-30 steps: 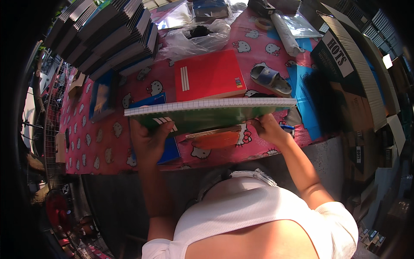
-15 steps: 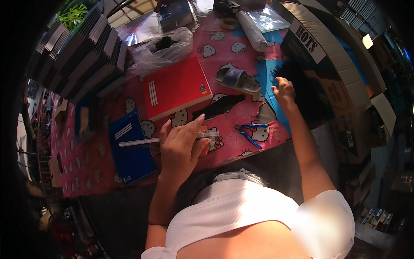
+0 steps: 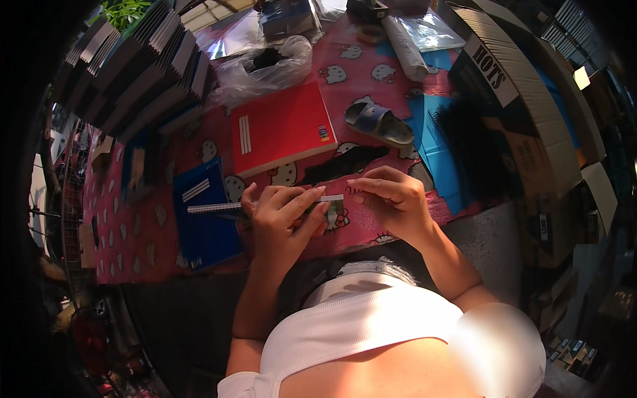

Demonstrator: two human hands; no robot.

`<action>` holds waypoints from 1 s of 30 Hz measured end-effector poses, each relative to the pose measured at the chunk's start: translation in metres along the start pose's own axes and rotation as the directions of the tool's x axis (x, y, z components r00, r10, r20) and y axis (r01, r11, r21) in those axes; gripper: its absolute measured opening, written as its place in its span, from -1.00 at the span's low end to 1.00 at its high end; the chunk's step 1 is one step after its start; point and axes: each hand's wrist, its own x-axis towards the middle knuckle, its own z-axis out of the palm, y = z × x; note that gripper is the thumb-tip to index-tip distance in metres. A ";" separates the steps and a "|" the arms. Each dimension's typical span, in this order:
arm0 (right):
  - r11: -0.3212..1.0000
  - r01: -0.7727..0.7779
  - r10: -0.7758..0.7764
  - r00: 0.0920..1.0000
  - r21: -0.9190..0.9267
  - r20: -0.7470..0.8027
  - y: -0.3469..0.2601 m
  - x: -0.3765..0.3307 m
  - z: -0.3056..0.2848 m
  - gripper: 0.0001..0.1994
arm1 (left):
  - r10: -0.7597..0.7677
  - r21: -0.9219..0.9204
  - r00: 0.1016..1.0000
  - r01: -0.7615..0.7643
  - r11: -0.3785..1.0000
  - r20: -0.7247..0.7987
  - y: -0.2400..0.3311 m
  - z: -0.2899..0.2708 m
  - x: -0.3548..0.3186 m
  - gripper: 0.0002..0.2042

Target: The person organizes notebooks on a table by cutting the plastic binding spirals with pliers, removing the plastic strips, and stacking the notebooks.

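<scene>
My left hand is closed round a thin notebook, held edge-on so that its pale, finely marked edge faces up. Close to the notebook's right end, my right hand pinches a thin dark wire coil between thumb and fingertips. A small gap seems to lie between coil and notebook. Beneath the left hand's side rests a blue notebook with white label lines. Beyond both hands lies a thick red notebook stack.
Tall stacks of notebooks stand at the left. A sandal, a dark strip, blue sheets and a black tangled pile lie on the pink tablecloth. Cardboard boxes flank the right; a plastic bag sits farther back.
My right hand has come from the black pile at the right to the notebook's right end, now with a wire coil in its fingers. It now covers the blue-handled cutters. My left hand still holds the notebook.
</scene>
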 end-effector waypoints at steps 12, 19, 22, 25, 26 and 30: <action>0.979 -0.205 0.194 0.900 -0.015 0.390 -0.021 0.021 -0.011 -0.76 | 0.004 -0.002 0.998 -0.004 1.000 -0.056 -0.002 0.004 -0.008 -0.78; 0.978 0.076 -0.049 0.989 -0.192 0.142 -0.019 0.008 0.004 -0.74 | 0.031 0.009 0.995 -0.030 1.000 -0.092 -0.005 0.010 -0.008 -0.77; 0.944 0.149 -0.111 0.984 -0.295 0.140 -0.034 0.013 0.006 -0.74 | 0.029 0.028 0.996 -0.027 0.999 -0.086 -0.005 0.008 -0.010 -0.79; 0.924 0.167 -0.077 0.962 -0.343 0.261 -0.028 0.008 0.001 -0.72 | 0.038 0.028 0.995 -0.036 0.999 -0.093 -0.004 0.010 -0.010 -0.79; 0.924 0.167 -0.078 0.964 -0.344 0.256 -0.031 0.009 0.002 -0.72 | 0.031 0.029 0.995 -0.028 0.999 -0.092 -0.002 0.010 -0.010 -0.80; 0.906 0.097 -0.031 0.986 -0.413 0.163 -0.035 0.007 0.009 -0.82 | 0.021 0.042 0.994 -0.016 0.999 -0.106 -0.003 0.011 -0.013 -0.80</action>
